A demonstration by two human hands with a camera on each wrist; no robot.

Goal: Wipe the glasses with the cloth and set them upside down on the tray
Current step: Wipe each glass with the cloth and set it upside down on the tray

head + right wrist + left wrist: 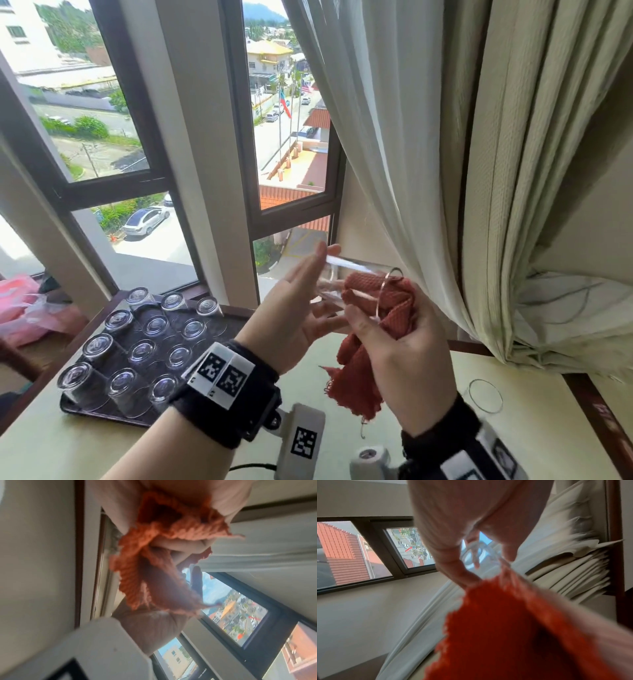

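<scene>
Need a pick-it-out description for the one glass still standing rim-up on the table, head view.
Start at the cream table under the window; the dark tray of upturned glasses sits at its left end. Go to the opposite, right end, beside the bunched curtain and just right of the right hand. The lone glass there stands alone, off the tray, its open rim facing up, unlike the inverted ones.

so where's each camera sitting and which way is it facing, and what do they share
Head: looks down at left hand, right hand, glass, tray.
Left wrist: looks along the left hand at the glass.
Right wrist: looks along the right hand, window behind.
Shared: all show the red cloth.
</scene>
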